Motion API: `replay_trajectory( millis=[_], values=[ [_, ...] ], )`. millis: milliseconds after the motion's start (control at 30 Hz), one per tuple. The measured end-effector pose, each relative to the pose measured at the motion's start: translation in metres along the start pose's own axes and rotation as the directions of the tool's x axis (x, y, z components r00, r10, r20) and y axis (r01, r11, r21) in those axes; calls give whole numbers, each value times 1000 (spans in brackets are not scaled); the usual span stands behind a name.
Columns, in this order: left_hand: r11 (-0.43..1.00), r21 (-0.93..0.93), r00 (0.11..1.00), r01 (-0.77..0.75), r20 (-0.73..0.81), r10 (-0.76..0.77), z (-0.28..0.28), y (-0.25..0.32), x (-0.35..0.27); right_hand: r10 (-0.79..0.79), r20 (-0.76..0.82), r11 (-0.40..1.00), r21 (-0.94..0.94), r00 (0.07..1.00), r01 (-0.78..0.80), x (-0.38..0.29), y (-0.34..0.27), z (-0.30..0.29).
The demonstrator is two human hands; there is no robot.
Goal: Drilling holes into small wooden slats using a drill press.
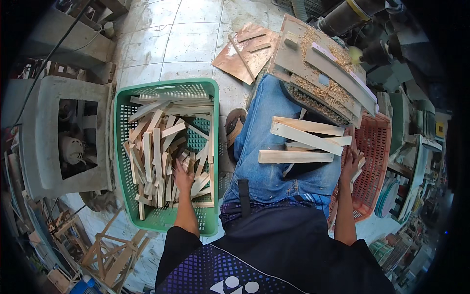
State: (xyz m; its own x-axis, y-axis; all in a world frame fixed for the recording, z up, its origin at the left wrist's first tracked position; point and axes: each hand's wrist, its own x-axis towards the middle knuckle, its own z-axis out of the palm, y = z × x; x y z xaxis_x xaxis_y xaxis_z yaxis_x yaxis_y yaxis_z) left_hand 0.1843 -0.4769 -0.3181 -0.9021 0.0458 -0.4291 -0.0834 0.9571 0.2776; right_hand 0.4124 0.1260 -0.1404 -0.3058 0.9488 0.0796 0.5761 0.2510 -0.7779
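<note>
My left hand [183, 177] reaches down into a green plastic crate [167, 228], its fingertips among short wooden blocks [189, 161]; whether it grips one is hidden. Many pale wooden strips [147, 156] fill the crate in a loose heap. Across my lap lie several planed wooden pieces [295, 157], some crossing each other. My right hand [351, 165] is at the near side of a red plastic crate [380, 161], beside my thigh. Wooden pieces [358, 174] show next to that hand, partly hidden by it, and its hold on them is unclear.
Ahead on the right, a machine's board table [293, 55] carries wood shavings [312, 40] and a long board [339, 77]. A thin plywood sheet [235, 60] with sticks lies on the tiled floor. Left of the green crate stands a machine housing [49, 136]; wooden frames [110, 253] lie behind it.
</note>
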Motion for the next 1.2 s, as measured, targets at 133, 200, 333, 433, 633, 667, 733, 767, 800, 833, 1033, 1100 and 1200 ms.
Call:
replay_trajectory(
  millis=[133,200,333,433,633,667,733,767,800,833,1033,1100,1200],
  values=[
    [993,119,1000,7,-26,-4,7,10,14,16,5,997,-71,1000,-15,4,4,-1],
    [975,217,997,-53,-46,64,8,6,14,24,10,991,-129,1000,-22,10,13,-2],
    [984,87,988,-153,21,152,4,-11,18,-57,20,969,-239,998,60,24,51,-6],
    [947,74,940,-314,168,298,0,-22,28,-72,111,994,-70,991,80,41,89,-11],
    [918,240,947,-317,26,320,28,-23,27,-95,155,941,-309,983,140,64,114,-25],
    [911,254,937,-326,-40,347,31,-25,25,-73,171,952,-282,983,120,62,110,-25],
    [914,279,950,-296,-18,313,39,-25,23,-93,247,955,-252,964,157,55,98,-23],
    [895,312,940,-318,-16,340,41,-24,24,-84,261,964,-223,962,145,53,92,-21],
    [898,279,936,-340,9,351,42,-22,22,-183,269,944,-222,946,246,51,89,-20],
    [899,285,935,-333,-24,354,41,-20,23,-197,267,943,-213,943,257,51,87,-19],
    [934,58,934,-354,-37,356,-4,-11,10,8,332,973,-219,943,69,67,121,-26],
    [921,-33,921,-389,-41,388,-32,-9,4,-38,371,873,-439,928,212,70,134,-24],
    [799,-260,839,-542,-114,532,-74,7,-7,-85,307,941,-288,948,177,65,134,-20]
  ],
)
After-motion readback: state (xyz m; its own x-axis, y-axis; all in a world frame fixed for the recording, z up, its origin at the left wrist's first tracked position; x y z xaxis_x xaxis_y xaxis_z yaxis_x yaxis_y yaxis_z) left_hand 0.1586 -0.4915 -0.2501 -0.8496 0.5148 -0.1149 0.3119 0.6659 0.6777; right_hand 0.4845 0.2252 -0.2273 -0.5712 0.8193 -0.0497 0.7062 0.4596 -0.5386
